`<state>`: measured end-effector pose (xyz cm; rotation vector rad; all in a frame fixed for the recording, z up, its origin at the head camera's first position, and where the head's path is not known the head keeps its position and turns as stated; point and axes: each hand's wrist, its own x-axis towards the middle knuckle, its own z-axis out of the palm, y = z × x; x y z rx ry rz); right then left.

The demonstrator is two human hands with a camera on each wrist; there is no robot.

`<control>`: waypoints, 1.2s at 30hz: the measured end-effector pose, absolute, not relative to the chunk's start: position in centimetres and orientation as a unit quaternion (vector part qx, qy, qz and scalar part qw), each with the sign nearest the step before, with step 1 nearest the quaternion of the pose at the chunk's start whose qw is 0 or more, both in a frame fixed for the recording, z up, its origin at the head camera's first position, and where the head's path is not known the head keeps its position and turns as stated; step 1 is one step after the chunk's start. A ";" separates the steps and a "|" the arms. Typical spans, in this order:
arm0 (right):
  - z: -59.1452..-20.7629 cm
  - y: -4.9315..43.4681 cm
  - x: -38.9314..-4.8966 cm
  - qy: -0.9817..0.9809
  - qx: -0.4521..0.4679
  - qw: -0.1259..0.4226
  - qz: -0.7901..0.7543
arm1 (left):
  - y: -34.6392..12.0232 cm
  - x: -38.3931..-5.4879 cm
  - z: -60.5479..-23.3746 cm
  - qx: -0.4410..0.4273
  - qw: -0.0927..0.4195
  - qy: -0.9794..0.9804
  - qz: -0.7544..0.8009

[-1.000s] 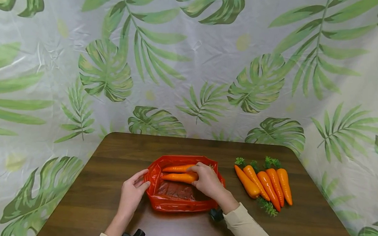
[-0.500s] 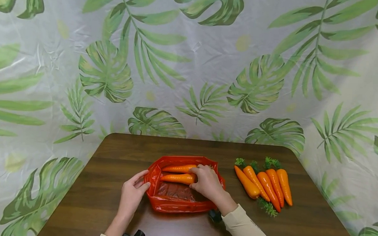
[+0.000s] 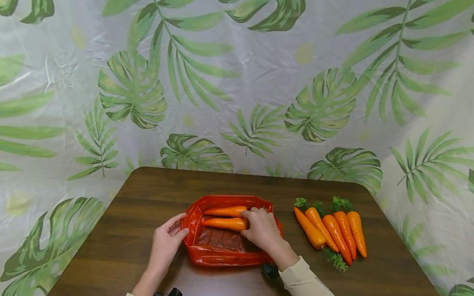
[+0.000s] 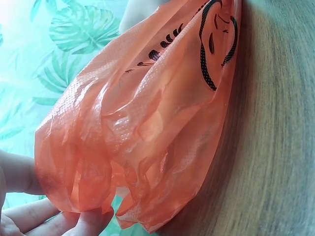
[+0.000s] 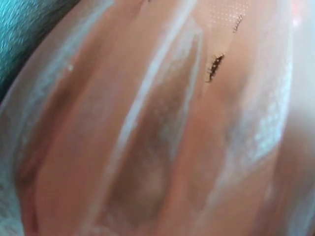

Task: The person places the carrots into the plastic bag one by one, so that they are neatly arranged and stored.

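Observation:
A red plastic bag (image 3: 218,258) lies with its mouth open on the table, and its translucent side with black print fills much of the left wrist view. My left hand (image 3: 167,240) holds the bag's left edge between thumb and fingers. Inside lie two orange carrots, the upper carrot (image 3: 224,210) and the lower carrot (image 3: 222,223), side by side with tips to the left. My right hand (image 3: 262,228) reaches into the bag and grips the thick end of the lower carrot; its palm side is hidden. The right wrist view shows only blurred bag plastic (image 5: 147,123).
Several orange carrots (image 3: 338,234) with green tops lie in a row to the right of the bag. The dark wooden table (image 3: 139,205) has rounded far corners. A leaf-patterned curtain (image 3: 260,78) hangs behind it.
My right hand has shifted slightly right, and its fingers uncover a little more of the carrots' thick ends. The left hand and the bag look the same.

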<state>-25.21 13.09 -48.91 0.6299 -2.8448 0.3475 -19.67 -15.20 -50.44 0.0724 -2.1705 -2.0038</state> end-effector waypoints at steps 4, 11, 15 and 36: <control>-48.8 13.1 -25.2 -0.964 0.212 0.108 0.115 | -15.2 -19.8 -50.5 0.029 0.095 -0.734 -0.672; -48.7 13.1 -25.1 -0.965 0.211 0.111 0.112 | -15.2 -19.7 -50.4 0.023 0.097 -0.733 -0.673; -48.4 13.2 -24.9 -0.965 0.209 0.113 0.115 | -15.2 -19.7 -50.2 0.020 0.094 -0.730 -0.677; -44.8 14.5 -23.3 -0.959 0.169 0.115 0.198 | -15.1 -19.5 -50.3 0.018 0.097 -0.724 -0.683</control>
